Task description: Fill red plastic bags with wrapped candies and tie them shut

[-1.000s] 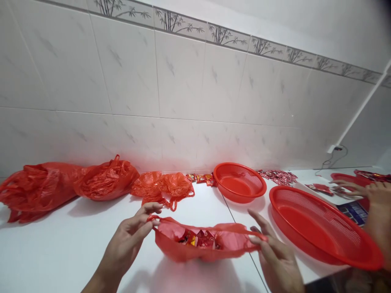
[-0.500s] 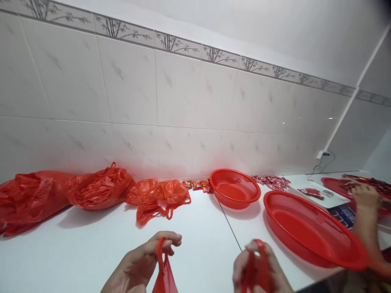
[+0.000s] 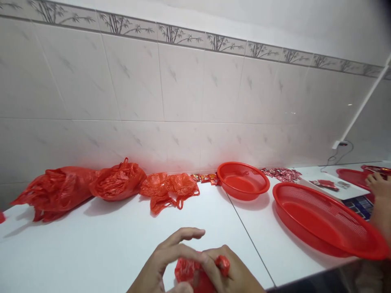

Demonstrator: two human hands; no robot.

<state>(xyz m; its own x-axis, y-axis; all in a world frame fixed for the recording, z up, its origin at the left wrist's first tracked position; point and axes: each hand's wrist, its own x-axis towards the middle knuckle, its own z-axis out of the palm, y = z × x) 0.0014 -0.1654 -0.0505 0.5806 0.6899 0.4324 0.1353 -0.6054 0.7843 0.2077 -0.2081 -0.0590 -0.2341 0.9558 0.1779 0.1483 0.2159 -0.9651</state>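
A red plastic bag (image 3: 186,270) is bunched up between my two hands at the bottom middle of the head view. My right hand (image 3: 236,272) is wrapped round it, and a crumpled red end pokes out by the thumb. My left hand (image 3: 166,260) curls over the bag from the other side, its forefinger raised and its other visible fingers against the bag and my right hand. Beyond them lie loose red plastic bags (image 3: 169,189), crumpled on the white table (image 3: 100,248). The lower part of the held bag is cut off by the frame.
Two bulging red bags (image 3: 65,191) lie at left against the tiled wall. A round red basket (image 3: 242,181) and a larger oval one (image 3: 324,224) stand at right. Small red packets (image 3: 207,178) line the wall. Another person's hand (image 3: 380,189) is at far right.
My hands have come together from apart, and the bag that was stretched by its handles is now bunched between them. The view has shifted slightly left.
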